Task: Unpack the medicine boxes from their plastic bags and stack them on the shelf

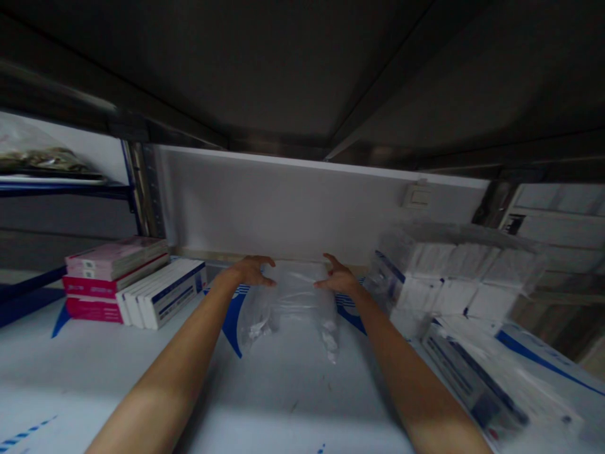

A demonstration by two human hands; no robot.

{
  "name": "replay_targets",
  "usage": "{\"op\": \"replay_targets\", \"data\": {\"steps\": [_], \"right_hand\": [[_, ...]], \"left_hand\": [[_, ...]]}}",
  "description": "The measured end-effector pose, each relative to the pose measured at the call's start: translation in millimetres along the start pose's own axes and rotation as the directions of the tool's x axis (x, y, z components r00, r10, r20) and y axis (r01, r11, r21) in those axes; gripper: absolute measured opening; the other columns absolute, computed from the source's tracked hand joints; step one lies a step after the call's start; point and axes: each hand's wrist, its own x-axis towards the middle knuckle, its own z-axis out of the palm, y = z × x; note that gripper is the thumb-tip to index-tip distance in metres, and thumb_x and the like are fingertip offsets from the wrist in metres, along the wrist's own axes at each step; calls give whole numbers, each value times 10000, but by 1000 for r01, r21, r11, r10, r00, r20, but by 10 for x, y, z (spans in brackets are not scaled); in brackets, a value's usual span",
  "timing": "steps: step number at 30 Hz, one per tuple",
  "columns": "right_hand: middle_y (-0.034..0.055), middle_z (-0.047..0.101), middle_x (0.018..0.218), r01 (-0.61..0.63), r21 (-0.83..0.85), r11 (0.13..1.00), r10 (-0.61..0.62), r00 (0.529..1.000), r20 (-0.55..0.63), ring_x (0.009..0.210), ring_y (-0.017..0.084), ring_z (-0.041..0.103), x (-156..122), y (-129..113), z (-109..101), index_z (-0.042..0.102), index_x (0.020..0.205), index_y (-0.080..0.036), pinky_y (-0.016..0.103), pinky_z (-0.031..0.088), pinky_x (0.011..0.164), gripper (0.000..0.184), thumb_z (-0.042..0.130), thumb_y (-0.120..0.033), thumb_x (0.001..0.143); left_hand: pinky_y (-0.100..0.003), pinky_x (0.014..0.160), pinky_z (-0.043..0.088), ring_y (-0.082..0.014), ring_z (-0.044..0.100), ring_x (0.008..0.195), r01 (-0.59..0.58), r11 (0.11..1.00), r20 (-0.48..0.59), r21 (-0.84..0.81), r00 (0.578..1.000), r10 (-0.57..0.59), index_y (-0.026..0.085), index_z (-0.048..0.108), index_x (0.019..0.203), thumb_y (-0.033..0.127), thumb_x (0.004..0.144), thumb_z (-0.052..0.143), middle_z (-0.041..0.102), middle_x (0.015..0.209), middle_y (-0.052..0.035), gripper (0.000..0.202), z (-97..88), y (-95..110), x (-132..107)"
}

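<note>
A clear plastic bag (293,299) is located at the centre of a white surface (283,391) with blue printed markings, just in front of a white panel (265,202). Small white items (329,340) are visible inside the bag, toward its lower end.

The left hand (252,271) is positioned at the bag's upper left edge, and the right hand (340,277) at its upper right edge. Both hands are partly opened and not clenched, with the fingers (267,282) curved toward the plastic. Whether the bag is actually grasped cannot be determined.

A stack of pink and red boxes (116,277) is placed left of the left hand, with white boxes (163,293) with blue bands standing beside it. A shrink-wrapped block of white boxes (454,277) is placed right of the right hand. A dark metal shelf (212,69) is seen overhead.
</note>
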Motion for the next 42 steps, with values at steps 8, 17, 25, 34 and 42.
{"op": "replay_targets", "data": {"steps": [8, 17, 25, 34, 42], "right_hand": [[123, 337, 1631, 172, -350, 921, -188, 982, -13, 1513, 338, 259, -44, -412, 476, 462, 1501, -260, 499, 206, 1211, 532, 465, -378, 983], [154, 51, 1704, 159, -445, 881, -135, 987, 86, 1565, 344, 39, -197, -109, 808, 188, 1613, -243, 492, 78, 1238, 748, 403, -588, 984], [132, 59, 1707, 125, -448, 885, -85, 991, 108, 1566, 329, 57, -169, -52, 825, 153, 1617, -265, 487, 91, 1238, 796, 349, -672, 961], [131, 239, 1673, 138, -397, 908, -79, 984, 161, 1546, 342, 187, -106, -10, 793, 367, 1559, -250, 513, 167, 1226, 788, 424, -703, 916], [102, 601, 1440, 42, -338, 940, -78, 993, -93, 1344, 196, 547, 180, 21, 341, 541, 1427, -211, 336, 391, 1124, 478, 328, -355, 1023]], "left_hand": [[-546, 1200, 198, -360, 193, 1523, 44, 909, -170, 414, 985, 29, 270, 490, 1485, 372, 1011, 347, 386, 1597, -112, 506, 683, 323, 69], [-586, 1238, 53, -304, 14, 1569, 104, 851, -42, 515, 995, -95, 251, 186, 1617, 443, 1028, 221, 72, 1703, -57, 621, 988, -33, 38], [-614, 1226, 108, -298, 48, 1567, 116, 855, 27, 505, 988, -150, 269, 159, 1619, 489, 1014, 174, 71, 1700, -51, 644, 970, -74, 73], [-635, 1216, 99, -354, 53, 1559, 122, 859, 63, 496, 982, -175, 276, 287, 1592, 520, 992, 233, 208, 1682, -56, 650, 946, -81, 88], [-508, 1186, 290, -321, 312, 1506, 107, 900, 12, 422, 992, -123, 293, 354, 1562, 602, 963, 304, 261, 1666, -108, 676, 751, -122, 199]]}}
